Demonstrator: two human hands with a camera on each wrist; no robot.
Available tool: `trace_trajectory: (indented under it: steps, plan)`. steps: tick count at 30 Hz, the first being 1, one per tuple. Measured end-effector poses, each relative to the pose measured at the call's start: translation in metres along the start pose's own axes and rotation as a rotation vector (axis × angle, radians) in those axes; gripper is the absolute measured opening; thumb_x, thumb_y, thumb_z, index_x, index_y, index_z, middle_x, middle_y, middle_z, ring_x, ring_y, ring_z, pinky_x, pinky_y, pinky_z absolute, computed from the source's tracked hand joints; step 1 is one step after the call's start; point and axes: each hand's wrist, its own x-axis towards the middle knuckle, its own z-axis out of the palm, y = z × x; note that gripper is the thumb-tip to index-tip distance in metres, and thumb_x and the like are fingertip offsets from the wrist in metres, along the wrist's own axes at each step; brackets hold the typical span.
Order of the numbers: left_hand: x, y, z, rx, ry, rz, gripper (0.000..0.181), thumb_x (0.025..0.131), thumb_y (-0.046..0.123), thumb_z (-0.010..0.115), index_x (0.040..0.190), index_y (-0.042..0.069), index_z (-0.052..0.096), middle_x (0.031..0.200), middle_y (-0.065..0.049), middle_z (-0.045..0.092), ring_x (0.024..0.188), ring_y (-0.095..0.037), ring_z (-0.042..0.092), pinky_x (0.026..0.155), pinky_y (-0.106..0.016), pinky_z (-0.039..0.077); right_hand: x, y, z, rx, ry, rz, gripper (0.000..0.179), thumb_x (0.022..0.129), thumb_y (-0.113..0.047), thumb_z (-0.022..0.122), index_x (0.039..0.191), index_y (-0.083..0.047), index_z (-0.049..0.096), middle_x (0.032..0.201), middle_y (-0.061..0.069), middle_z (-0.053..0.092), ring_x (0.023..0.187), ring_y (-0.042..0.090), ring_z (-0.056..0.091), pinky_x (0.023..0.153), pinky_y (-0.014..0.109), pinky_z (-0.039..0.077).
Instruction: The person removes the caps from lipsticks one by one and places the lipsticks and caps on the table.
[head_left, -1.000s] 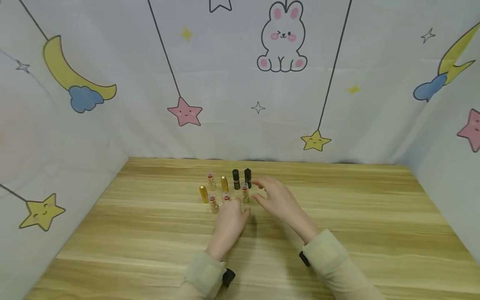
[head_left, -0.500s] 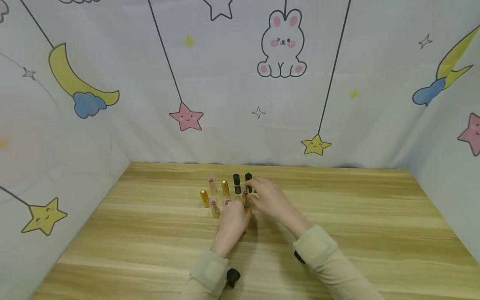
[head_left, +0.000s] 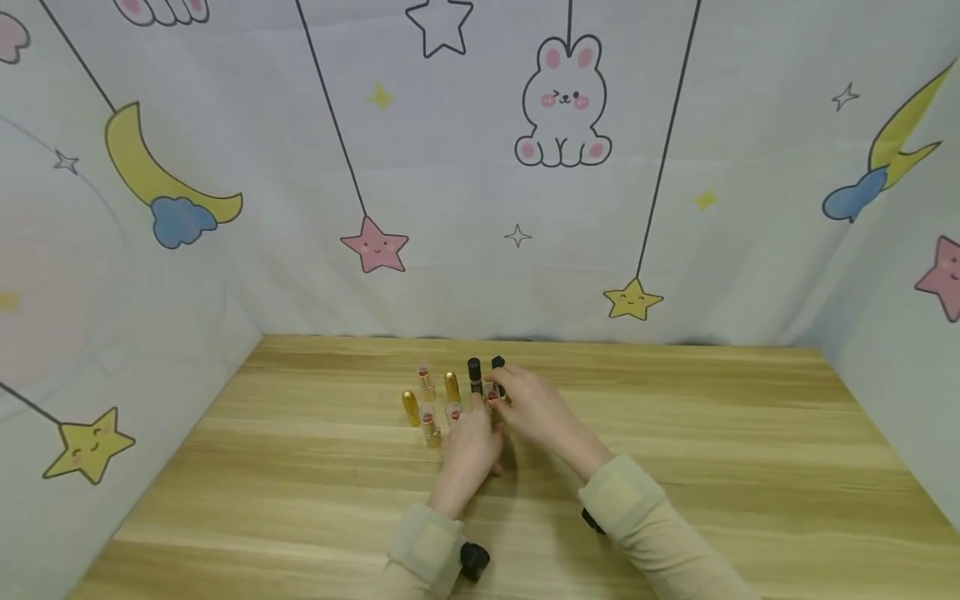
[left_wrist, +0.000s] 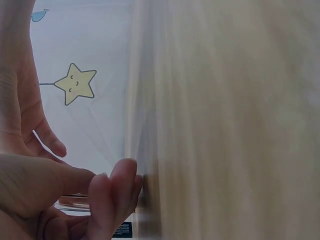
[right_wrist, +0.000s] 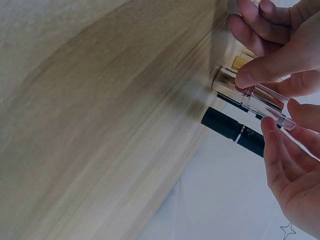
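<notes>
A gold lipstick with a clear cap [right_wrist: 260, 102] stands upright on the table between my hands, mostly hidden by fingers in the head view. My left hand [head_left: 472, 446] pinches its gold base between thumb and fingers, with other fingers curled below. At the top, the fingertips of my right hand [head_left: 536, 408] grip the clear cap. Close behind stand a black lipstick [head_left: 476, 375] and a second black lipstick [head_left: 498, 363], the latter partly covered by my right hand. Another clear-capped lipstick [head_left: 454, 412] stands just left, partly behind my left hand.
More lipsticks stand to the left: a gold one [head_left: 410, 408], another gold one [head_left: 452, 387], a clear-capped one [head_left: 430, 427] and another clear-capped one [head_left: 426, 382]. The wooden table [head_left: 712, 467] meets a printed cloth wall [head_left: 465, 300] behind them.
My right hand has moved left from beside the clear-capped lipstick, and its fingers have come onto the cap. My left hand has shifted slightly right, closer to it. The head view has tilted upward.
</notes>
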Motion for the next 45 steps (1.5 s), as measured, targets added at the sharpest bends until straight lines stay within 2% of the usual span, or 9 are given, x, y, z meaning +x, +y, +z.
trace_trajectory:
  steps: [5, 9, 15, 18, 22, 28, 32, 38, 45]
  plan:
    - [-0.001, 0.001, 0.004, -0.013, -0.02, -0.017, 0.037, 0.09, 0.013, 0.063, 0.119, -0.006, 0.05, 0.047, -0.002, 0.057, 0.032, -0.009, 0.052, 0.044, -0.031, 0.045, -0.002, 0.0, 0.003, -0.003, 0.012, -0.009, 0.03, 0.089, -0.008, 0.065, 0.119, -0.005, 0.063, 0.104, 0.01, 0.067, 0.078, 0.015, 0.059, 0.067, 0.028, 0.05]
    - [-0.002, 0.002, 0.005, -0.028, -0.019, -0.005, 0.034, 0.089, 0.009, 0.06, 0.117, -0.008, 0.05, 0.05, -0.004, 0.058, 0.037, -0.014, 0.055, 0.047, -0.033, 0.046, -0.003, 0.001, 0.005, -0.003, 0.022, -0.013, 0.029, 0.089, -0.007, 0.065, 0.118, -0.005, 0.064, 0.101, 0.008, 0.067, 0.08, 0.015, 0.061, 0.068, 0.028, 0.051]
    - [-0.001, 0.002, 0.006, -0.001, 0.06, 0.097, 0.025, 0.084, 0.004, 0.064, 0.104, -0.006, 0.055, 0.066, -0.015, 0.063, 0.055, -0.028, 0.062, 0.055, -0.041, 0.047, -0.006, 0.003, 0.004, 0.031, 0.039, -0.025, 0.028, 0.088, -0.004, 0.065, 0.115, -0.004, 0.065, 0.102, 0.008, 0.068, 0.087, 0.02, 0.066, 0.074, 0.032, 0.054]
    - [-0.001, 0.002, 0.007, 0.012, 0.098, 0.149, 0.023, 0.08, 0.004, 0.069, 0.097, -0.003, 0.055, 0.073, -0.019, 0.065, 0.065, -0.033, 0.065, 0.064, -0.046, 0.046, -0.009, 0.004, 0.001, 0.03, 0.04, -0.016, 0.025, 0.087, -0.004, 0.066, 0.112, -0.005, 0.066, 0.101, 0.007, 0.069, 0.086, 0.019, 0.066, 0.073, 0.032, 0.054]
    - [-0.001, 0.003, 0.009, 0.028, 0.133, 0.192, 0.024, 0.077, 0.006, 0.072, 0.092, -0.001, 0.055, 0.077, -0.021, 0.066, 0.07, -0.038, 0.066, 0.064, -0.048, 0.046, -0.015, 0.005, -0.003, 0.013, 0.039, 0.001, 0.021, 0.086, -0.006, 0.067, 0.108, -0.006, 0.067, 0.097, 0.006, 0.069, 0.082, 0.016, 0.065, 0.068, 0.03, 0.053]
    - [-0.003, 0.006, 0.01, -0.008, 0.13, 0.203, 0.021, 0.077, 0.005, 0.074, 0.084, 0.001, 0.054, 0.076, -0.014, 0.057, 0.063, -0.031, 0.058, 0.052, -0.038, 0.043, -0.021, 0.007, -0.006, 0.007, 0.044, -0.002, 0.017, 0.085, -0.005, 0.068, 0.102, -0.007, 0.068, 0.091, 0.004, 0.068, 0.076, 0.013, 0.062, 0.063, 0.026, 0.05]
    - [-0.003, 0.007, 0.01, -0.022, 0.113, 0.197, 0.02, 0.076, 0.003, 0.075, 0.081, 0.001, 0.055, 0.076, -0.011, 0.056, 0.063, -0.027, 0.055, 0.054, -0.036, 0.042, -0.023, 0.008, -0.007, -0.002, 0.046, -0.007, 0.016, 0.084, -0.005, 0.069, 0.1, -0.008, 0.068, 0.09, 0.004, 0.068, 0.076, 0.012, 0.061, 0.064, 0.026, 0.05]
    - [-0.003, 0.008, 0.01, -0.013, 0.086, 0.202, 0.016, 0.074, 0.001, 0.074, 0.081, 0.001, 0.059, 0.078, -0.012, 0.059, 0.071, -0.03, 0.058, 0.063, -0.04, 0.044, -0.024, 0.007, -0.008, -0.01, 0.047, -0.016, 0.014, 0.083, -0.006, 0.07, 0.097, -0.008, 0.067, 0.087, 0.002, 0.067, 0.077, 0.012, 0.061, 0.067, 0.027, 0.051]
    - [-0.003, 0.008, 0.011, 0.015, 0.076, 0.218, 0.015, 0.071, 0.0, 0.073, 0.077, 0.001, 0.06, 0.074, -0.011, 0.056, 0.068, -0.026, 0.055, 0.06, -0.035, 0.041, -0.027, 0.006, -0.01, -0.002, 0.037, -0.009, 0.015, 0.084, -0.006, 0.07, 0.099, -0.007, 0.067, 0.089, 0.002, 0.067, 0.08, 0.013, 0.061, 0.071, 0.03, 0.051]
